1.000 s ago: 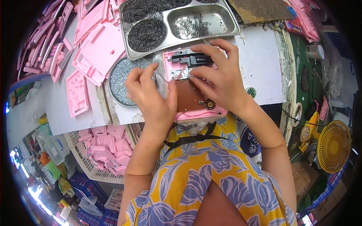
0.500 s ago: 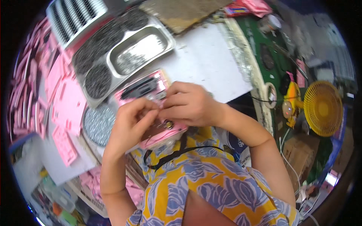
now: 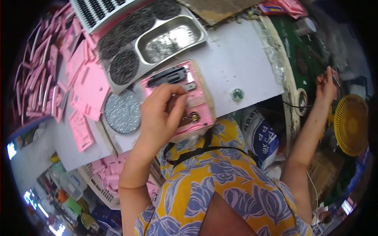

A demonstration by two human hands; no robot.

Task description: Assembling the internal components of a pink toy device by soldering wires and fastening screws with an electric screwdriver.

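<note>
A pink plastic casing (image 3: 203, 103) lies at the front edge of the white work surface. Inside it are a dark slotted part (image 3: 168, 77), a small silver metal piece (image 3: 190, 86) and a round brass-coloured part (image 3: 194, 117). My left hand (image 3: 163, 112) rests over the casing's left side, thumb and fingers drawn together; whatever is between them is hidden. Far to the right, my right hand (image 3: 326, 88) has its fingers bent by a pink piece (image 3: 335, 84) and a dark, thin tool end above the green mat. What it grips is too small to make out.
Behind the casing stands a metal tray (image 3: 172, 39) with dark small parts in its compartments. Left are a round dish of silvery bits (image 3: 123, 112) and piled pink casing parts (image 3: 84, 92). A small greenish disc (image 3: 237, 94) lies on white paper; a yellow fan (image 3: 351, 125) stands right.
My right hand has left the casing and moved far right to the green mat. The left hand stays at the casing. The greenish disc now shows on the paper.
</note>
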